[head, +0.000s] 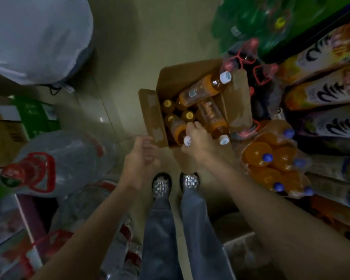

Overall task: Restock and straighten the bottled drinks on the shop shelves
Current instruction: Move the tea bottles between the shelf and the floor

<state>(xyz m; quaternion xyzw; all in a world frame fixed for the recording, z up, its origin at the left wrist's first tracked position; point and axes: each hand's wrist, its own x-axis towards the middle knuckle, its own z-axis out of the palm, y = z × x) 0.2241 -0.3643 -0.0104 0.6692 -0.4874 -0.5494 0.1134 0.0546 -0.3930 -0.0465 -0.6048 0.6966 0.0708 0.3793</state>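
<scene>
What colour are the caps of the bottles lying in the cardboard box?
White; the head view shows the caps in the cardboard box clearly.

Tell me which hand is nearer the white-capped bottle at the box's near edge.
Right. The right hand grips that white-capped bottle inside the cardboard box; the left hand hovers outside the box's near-left corner, fingers curled.
</scene>
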